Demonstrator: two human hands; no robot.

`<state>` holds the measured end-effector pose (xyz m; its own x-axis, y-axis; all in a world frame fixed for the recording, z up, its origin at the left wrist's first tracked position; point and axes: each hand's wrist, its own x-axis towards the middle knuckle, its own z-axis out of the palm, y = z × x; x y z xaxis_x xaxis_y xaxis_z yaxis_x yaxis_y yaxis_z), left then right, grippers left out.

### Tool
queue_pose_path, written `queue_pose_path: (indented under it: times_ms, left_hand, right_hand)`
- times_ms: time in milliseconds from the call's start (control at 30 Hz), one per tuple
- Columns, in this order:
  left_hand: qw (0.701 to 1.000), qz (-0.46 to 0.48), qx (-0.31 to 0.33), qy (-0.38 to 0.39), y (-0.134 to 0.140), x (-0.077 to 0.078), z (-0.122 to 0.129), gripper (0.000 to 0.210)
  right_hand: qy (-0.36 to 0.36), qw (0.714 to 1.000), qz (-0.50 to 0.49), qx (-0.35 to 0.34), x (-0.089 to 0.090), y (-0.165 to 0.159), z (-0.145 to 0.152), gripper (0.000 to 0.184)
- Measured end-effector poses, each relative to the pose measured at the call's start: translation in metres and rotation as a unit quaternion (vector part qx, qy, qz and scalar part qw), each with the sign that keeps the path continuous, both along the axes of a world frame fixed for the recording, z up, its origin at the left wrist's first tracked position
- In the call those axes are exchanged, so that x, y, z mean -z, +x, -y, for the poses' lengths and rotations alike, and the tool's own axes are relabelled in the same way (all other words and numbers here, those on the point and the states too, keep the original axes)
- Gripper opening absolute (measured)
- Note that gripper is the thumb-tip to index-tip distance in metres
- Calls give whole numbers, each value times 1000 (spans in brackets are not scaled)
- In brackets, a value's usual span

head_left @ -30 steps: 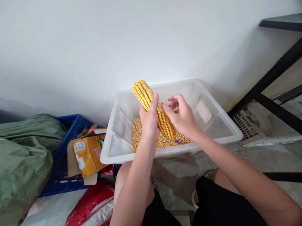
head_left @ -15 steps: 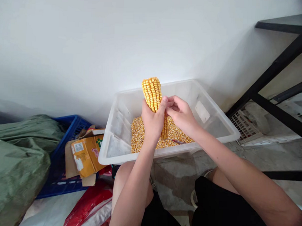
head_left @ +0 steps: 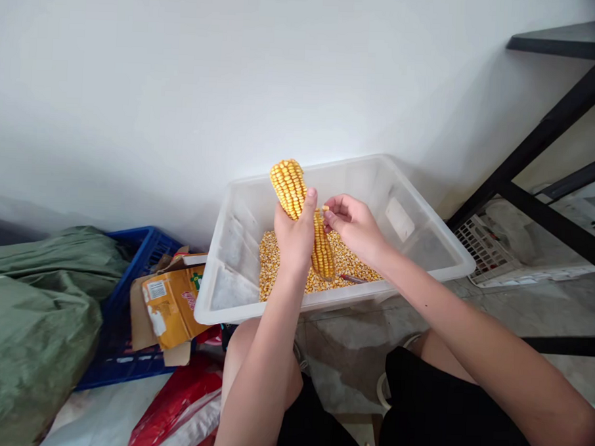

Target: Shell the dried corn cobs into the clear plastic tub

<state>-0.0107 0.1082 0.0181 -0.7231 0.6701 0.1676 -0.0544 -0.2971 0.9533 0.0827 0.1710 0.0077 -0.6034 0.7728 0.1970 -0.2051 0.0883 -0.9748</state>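
Note:
My left hand [head_left: 295, 239] is wrapped round an ear of corn [head_left: 288, 186], which tilts to the upper left with its narrow end pointing down. Rows of yellow kernels cover its upper part. Just right of the ear, my right hand [head_left: 354, 227] pinches a corn kernel [head_left: 325, 208] between thumb and forefinger, a little apart from the cob. Both hands are above a translucent plastic bin [head_left: 420, 218]. Loose corn kernels [head_left: 271, 261] spread over its bottom. A thin dark tool [head_left: 354, 279] lies partly on the kernels near the front wall; its kind I cannot make out.
To the left stands a blue crate [head_left: 118, 333] with torn cardboard [head_left: 175, 303] in it and a green cloth or sack [head_left: 32, 316] beside it. A red bag [head_left: 176, 402] lies in front. A black metal frame [head_left: 542, 135] and white basket [head_left: 488, 251] stand at right.
The ear of corn has tilted further left and shifted slightly left with my left hand. My right hand has come away from it, and a kernel now shows between its fingertips.

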Motion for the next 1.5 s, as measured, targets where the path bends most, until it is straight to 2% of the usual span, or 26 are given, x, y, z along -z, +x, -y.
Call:
queue_pose_path:
  times_ms: [100, 200, 267, 367, 467, 567, 733, 900, 1000, 1167, 1333, 1500]
  left_hand:
    - [1000, 19, -20, -4, -5, 0, 0, 43]
    - [1000, 21, -20, -5, -6, 0, 0, 46]
    - [1000, 14, -7, 0, -4, -1, 0, 45]
    - [1000, -10, 2, 9, -1, -3, 0, 43]
    - [1000, -20, -9, 15, 2, -5, 1, 41]
    - [1000, -11, -4, 18, 4, -8, 3, 39]
    - [999, 21, 47, 0, 4, -8, 4, 39]
    - [995, -46, 89, -21, 1, 0, 3, 37]
    - [995, -59, 72, -24, 0, 4, 3, 37]
    - [998, -23, 51, -23, 2, 7, 3, 38]
    - [999, -9, 25, -25, 0, 3, 4, 37]
    - [998, -15, 25, -54, -2, -1, 4, 40]
  right_hand:
    - [11, 999, 38, -6, -3, 8, -5, 18]
    - [91, 994, 62, 15, -8, 15, -6, 27]
    - [122, 990, 64, -2, -11, 17, -4, 26]
    - [119, 992, 47, -23, -10, 13, 1, 21]
    - [116, 993, 37, -2, -8, 10, 4, 18]
    - [100, 994, 36, -14, -11, 11, 2, 17]
    - [95, 992, 63, -61, -16, 20, -11, 20]
    - [116, 988, 85, -49, -12, 23, -17, 22]
    - [134, 987, 83, -38, -12, 21, -14, 21]
    - [155, 982, 104, -35, -14, 17, -8, 15]
    - [151, 979, 137, -24, -8, 18, -12, 7]
    - [160, 978, 125, -54, -8, 24, -20, 12]
